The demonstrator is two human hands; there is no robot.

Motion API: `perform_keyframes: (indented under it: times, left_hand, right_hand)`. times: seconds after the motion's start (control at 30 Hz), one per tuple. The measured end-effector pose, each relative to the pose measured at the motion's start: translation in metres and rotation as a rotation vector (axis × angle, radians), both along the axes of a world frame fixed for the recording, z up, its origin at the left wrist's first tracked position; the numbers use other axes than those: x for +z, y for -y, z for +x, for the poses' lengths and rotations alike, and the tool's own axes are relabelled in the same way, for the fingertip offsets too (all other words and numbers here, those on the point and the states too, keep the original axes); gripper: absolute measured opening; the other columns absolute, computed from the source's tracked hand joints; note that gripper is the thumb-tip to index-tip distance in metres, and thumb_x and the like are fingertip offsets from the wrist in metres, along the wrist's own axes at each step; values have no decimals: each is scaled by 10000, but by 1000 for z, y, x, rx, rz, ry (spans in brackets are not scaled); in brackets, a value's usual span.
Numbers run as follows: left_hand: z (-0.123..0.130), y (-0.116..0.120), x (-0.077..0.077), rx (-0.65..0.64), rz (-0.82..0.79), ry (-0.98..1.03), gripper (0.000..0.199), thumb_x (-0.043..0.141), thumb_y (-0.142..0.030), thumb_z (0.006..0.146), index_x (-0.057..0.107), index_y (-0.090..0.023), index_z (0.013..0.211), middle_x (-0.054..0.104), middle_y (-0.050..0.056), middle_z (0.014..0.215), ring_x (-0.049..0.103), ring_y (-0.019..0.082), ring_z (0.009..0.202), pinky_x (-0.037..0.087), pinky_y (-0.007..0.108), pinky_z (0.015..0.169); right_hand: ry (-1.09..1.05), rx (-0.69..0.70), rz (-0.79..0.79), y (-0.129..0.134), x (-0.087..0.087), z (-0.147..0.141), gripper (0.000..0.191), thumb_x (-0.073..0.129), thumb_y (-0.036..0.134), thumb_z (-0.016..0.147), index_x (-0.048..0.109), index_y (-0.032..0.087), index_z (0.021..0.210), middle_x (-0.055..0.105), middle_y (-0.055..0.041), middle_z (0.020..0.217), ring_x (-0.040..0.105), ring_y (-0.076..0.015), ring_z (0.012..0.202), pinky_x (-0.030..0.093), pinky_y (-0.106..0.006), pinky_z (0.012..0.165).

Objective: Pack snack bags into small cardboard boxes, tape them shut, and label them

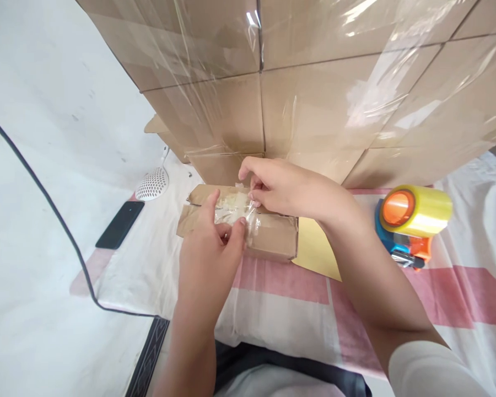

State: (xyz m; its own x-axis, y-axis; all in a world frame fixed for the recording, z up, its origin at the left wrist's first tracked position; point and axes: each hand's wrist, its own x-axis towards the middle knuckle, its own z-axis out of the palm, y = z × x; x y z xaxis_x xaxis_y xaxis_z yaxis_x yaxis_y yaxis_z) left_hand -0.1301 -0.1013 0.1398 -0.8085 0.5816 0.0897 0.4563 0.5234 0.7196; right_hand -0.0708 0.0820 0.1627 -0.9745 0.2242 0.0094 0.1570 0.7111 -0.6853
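Observation:
A small flattish cardboard box lies on the cloth, with a gap between its two top flaps. Clear packing tape, crumpled and shiny, runs across the middle of the flaps. My left hand grips the box at its left part, thumb pressed by the tape and index finger pointing away from me. Above the back flap, my right hand has thumb and fingertips pinched on a bit of the tape.
Tall stacked cartons wrapped in clear film rise just behind the box. A yellow tape roll on a blue and orange dispenser stands right. Yellow card lies beside the box. Left are a phone, a white strainer and a black cable.

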Motion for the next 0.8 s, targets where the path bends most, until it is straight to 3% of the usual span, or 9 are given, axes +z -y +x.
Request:
perform_keyframes:
  times: [0.23, 0.37, 0.5, 0.57, 0.67, 0.8]
  left_hand:
    - [-2, -4, -8, 3, -128, -199, 596, 645, -464, 880, 546, -240, 1424, 577, -44, 532, 568, 230, 609, 288, 286, 577]
    - [3, -1, -18, 22, -106, -267, 375, 652, -486, 887, 694, -276, 1194, 523, -50, 536, 492, 167, 546, 288, 287, 604]
    - [6, 6, -28, -73, -53, -360, 271, 577, -434, 955, 774, -257, 1013, 562, -16, 593, 506, 154, 595, 323, 296, 649]
    - [6, 11, -34, -144, -22, -426, 318, 544, -423, 979, 769, -231, 1095, 623, 19, 696, 552, 172, 670, 363, 302, 690]
    - [4, 20, -48, -239, -1, -563, 431, 590, -452, 953, 687, -195, 1285, 659, 63, 848, 607, 218, 817, 417, 319, 768]
    - [1, 33, -74, -262, 29, -785, 525, 684, -354, 910, 577, -168, 1389, 657, 77, 882, 612, 227, 826, 432, 335, 775]
  right_hand:
    - [44, -44, 170, 6, -3, -2, 264, 576, 172, 839, 529, 230, 1092, 630, -40, 966, 513, -154, 703, 302, -280, 581]
    - [101, -56, 312, 27, 5, 4, 277, 567, 110, 815, 488, 203, 1064, 606, -42, 874, 491, -155, 640, 284, -292, 562]
    - [176, -252, 501, 46, 18, 2, 381, 616, 112, 812, 477, 160, 1164, 552, -169, 1200, 579, -180, 732, 336, -293, 586]
    - [152, -376, 505, 43, 21, 1, 466, 676, 159, 807, 471, 158, 1225, 476, -204, 1311, 615, -195, 780, 381, -294, 620]
    - [54, -520, 469, 24, 16, 10, 452, 672, 231, 842, 492, 166, 1252, 492, -197, 1299, 638, -231, 841, 441, -327, 683]
    - [18, -620, 369, -12, -14, 56, 333, 620, 326, 891, 569, 181, 1186, 617, -146, 1133, 636, -267, 902, 481, -382, 754]
